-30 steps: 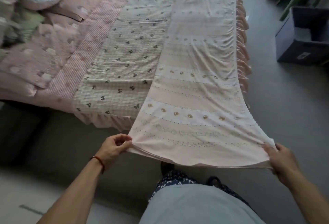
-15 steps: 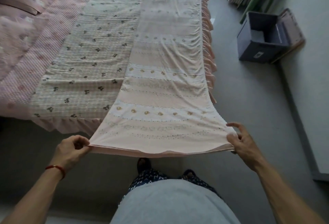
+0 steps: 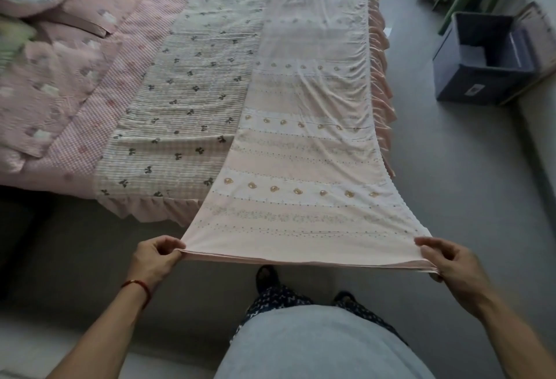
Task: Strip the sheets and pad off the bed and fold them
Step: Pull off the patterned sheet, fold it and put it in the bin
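At the foot of the bed, a person stands with a pale pink cotton sheet printed with rows of small gold hearts and dotted stripes (image 3: pixel 304 144) stretched between both hands. It looks already doubled lengthwise, its near edge showing several layers, and it runs from the hands up along the right side of the bed, lying over a checked quilted pad with little dark bows (image 3: pixel 180 102). The left hand (image 3: pixel 156 258) has its fingers curled round the near left corner; the right hand (image 3: pixel 451 261) pinches the near right corner, thumb on top. I judge the cloth light, soft and limp: it sags slightly between the grips and would slump if one corner slipped, so the stacked corners are the place to hold, keeping the layers squared. A crumpled pink patterned quilt (image 3: pixel 60 77) is bunched on the left, and a dark blue open storage box (image 3: pixel 481 77) sits on the grey floor to the right, well apart.
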